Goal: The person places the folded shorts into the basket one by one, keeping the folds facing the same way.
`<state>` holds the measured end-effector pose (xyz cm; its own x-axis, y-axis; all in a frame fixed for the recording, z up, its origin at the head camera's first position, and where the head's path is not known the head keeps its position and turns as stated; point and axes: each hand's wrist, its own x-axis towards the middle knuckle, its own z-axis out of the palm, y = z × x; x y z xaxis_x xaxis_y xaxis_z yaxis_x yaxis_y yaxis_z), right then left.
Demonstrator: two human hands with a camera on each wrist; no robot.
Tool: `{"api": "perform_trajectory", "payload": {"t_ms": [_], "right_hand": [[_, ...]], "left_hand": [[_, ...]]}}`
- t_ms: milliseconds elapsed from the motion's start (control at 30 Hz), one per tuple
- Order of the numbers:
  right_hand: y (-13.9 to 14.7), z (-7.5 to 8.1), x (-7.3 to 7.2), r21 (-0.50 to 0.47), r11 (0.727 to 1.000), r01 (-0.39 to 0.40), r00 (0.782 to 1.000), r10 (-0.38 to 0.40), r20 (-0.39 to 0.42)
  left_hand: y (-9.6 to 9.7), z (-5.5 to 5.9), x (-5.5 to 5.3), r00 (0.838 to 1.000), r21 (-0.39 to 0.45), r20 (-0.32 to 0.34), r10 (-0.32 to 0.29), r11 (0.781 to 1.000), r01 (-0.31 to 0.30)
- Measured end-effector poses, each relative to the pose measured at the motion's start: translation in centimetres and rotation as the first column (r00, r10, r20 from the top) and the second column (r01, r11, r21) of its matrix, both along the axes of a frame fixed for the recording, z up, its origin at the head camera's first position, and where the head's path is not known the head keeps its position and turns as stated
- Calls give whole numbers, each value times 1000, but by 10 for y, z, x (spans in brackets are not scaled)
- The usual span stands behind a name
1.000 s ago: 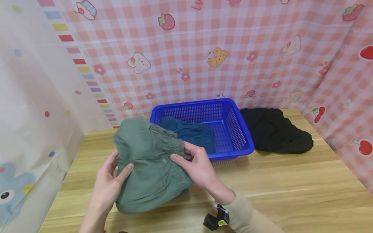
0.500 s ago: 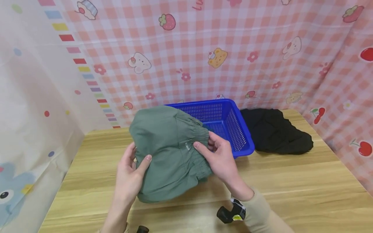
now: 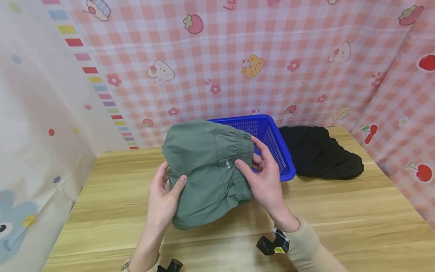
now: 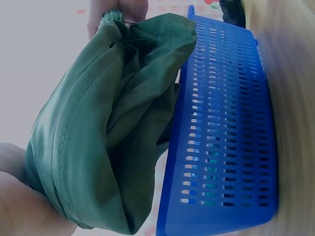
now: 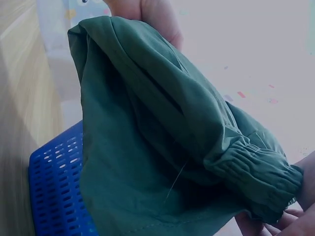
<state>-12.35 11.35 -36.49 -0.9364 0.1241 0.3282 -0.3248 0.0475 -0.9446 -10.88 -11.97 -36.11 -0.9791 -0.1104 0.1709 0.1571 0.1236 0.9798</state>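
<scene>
Folded green shorts (image 3: pixel 204 173) with a gathered elastic waistband and small white lettering hang between both hands, raised in front of the basket. My left hand (image 3: pixel 163 198) grips their left edge, thumb on top and fingers behind. The right hand (image 3: pixel 266 185) pinches the waistband, thumb over the front beside the lettering. In the left wrist view the cloth (image 4: pixel 83 128) sags in a loose fold close to the basket's side. A blue plastic basket (image 3: pixel 287 172) stands behind the shorts, which cover much of it; the blue garment inside is hidden in the head view.
A crumpled black garment (image 3: pixel 319 155) lies on the wooden table (image 3: pixel 340 215) to the right of the basket. Behind rises a pink checked curtain (image 3: pixel 217 56), with a white patterned one (image 3: pixel 34 94) on the left.
Both hands have carried the green shorts right and away from the person, now over the basket's left part in the head view. The basket and black garment have stayed put.
</scene>
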Motion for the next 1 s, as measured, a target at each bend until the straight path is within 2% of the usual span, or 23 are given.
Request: {"api": "perform_trajectory", "payload": {"t_ms": [133,300,600,800,1000], "right_hand": [[1,0,0,-20,1000,-11,1000,11,-13],[3,4,0,0,1000,-5,1000,5,-28],[8,9,-3,15,1000,11,999,-10,-52],[16,21,-15,43,999,-8,997,11,-78],[21,43,-33,65,997,-29,994,36,-103]], "left_hand": [[1,0,0,1000,-5,9,1,1000,-1],[4,3,-1,1000,-9,17,0,1000,0],[5,13,-7,999,-46,-27,-37,998,36],[6,25,-21,996,-79,-63,-57,996,52],[10,39,-37,990,-59,-137,-42,998,34]]}}
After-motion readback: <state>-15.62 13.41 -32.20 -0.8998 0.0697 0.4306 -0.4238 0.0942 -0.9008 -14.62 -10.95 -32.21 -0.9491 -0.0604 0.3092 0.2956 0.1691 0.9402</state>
